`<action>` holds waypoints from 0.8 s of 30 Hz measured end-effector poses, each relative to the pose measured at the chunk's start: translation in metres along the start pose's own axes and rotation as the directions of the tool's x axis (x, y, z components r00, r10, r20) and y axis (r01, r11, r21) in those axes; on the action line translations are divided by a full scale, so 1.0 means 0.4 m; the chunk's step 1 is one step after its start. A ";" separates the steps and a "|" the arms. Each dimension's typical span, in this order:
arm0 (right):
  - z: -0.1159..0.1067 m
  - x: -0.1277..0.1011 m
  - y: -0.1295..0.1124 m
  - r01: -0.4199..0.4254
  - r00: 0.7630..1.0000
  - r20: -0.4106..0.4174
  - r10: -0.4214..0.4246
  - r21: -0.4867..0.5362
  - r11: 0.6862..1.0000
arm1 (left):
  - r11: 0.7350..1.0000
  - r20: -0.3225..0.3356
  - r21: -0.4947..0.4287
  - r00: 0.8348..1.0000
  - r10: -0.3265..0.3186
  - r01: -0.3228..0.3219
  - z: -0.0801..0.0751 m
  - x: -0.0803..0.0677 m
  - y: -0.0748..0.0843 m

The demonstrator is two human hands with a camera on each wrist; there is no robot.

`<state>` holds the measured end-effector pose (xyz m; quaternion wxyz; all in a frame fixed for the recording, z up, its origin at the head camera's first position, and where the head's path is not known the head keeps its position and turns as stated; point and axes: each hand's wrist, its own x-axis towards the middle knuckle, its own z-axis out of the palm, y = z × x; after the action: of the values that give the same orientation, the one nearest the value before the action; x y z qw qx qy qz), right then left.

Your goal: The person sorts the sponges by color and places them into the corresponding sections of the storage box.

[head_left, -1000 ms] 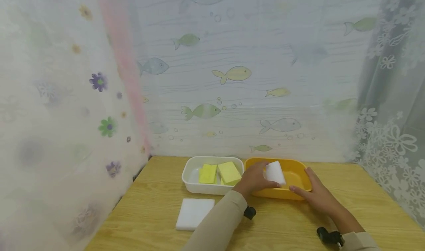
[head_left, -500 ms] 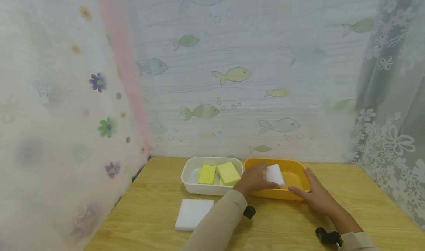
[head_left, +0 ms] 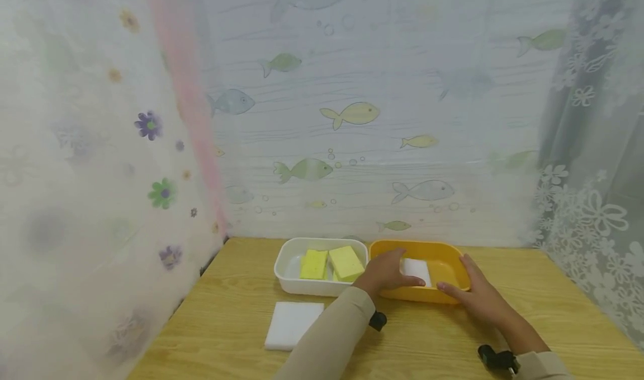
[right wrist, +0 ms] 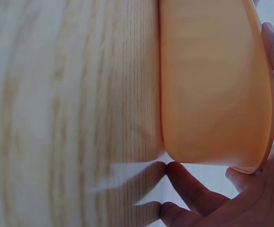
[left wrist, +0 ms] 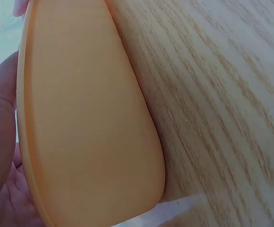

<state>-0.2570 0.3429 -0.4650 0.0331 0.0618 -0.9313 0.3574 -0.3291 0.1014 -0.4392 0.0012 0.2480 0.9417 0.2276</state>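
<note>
In the head view my left hand (head_left: pixel 386 270) reaches over the left end of an orange plastic bin (head_left: pixel 422 295), thumb along the front rim. A white sponge block (head_left: pixel 417 271) lies low in the bin beside this hand, partly hidden by it. My right hand (head_left: pixel 475 294) grips the bin's right end, with the thumb on the front rim and fingers round the far side. The left wrist view shows the left thumb (left wrist: pixel 0 127) just past the bin's rim. In the right wrist view, right-hand fingers (right wrist: pixel 193 189) stretch along the bin's outer end.
A white bin (head_left: pixel 302 286) adjoins the orange one on the left, with yellow sponge blocks (head_left: pixel 346 262) inside. On the wooden table (head_left: pixel 226 313) lies a flat white sponge (head_left: pixel 294 324), partly behind the left sleeve. Patterned curtains (head_left: pixel 352 145) hang behind the table and along both sides.
The white sponge block has dropped from a raised, tilted position beside my left hand to lie lower in the orange bin. Both hands have stayed nearly where they were.
</note>
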 end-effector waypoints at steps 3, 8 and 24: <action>0.001 -0.001 -0.001 -0.002 1.000 0.002 0.002 -0.001 1.000 | 1.000 0.014 0.000 1.000 -0.024 0.024 -0.003 -0.005 0.003; 0.002 -0.001 0.002 -0.007 1.000 0.005 0.007 0.010 1.000 | 0.999 -0.011 -0.041 1.000 -0.007 0.007 0.003 -0.005 -0.003; 0.003 0.003 0.002 -0.023 0.999 0.023 0.022 0.024 0.999 | 0.960 -0.059 -0.215 0.984 0.168 -0.177 -0.043 -0.035 -0.041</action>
<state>-0.2584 0.3427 -0.4662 0.0176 0.0557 -0.9279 0.3681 -0.3264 0.0747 -0.4323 -0.0103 0.3226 0.8854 0.3345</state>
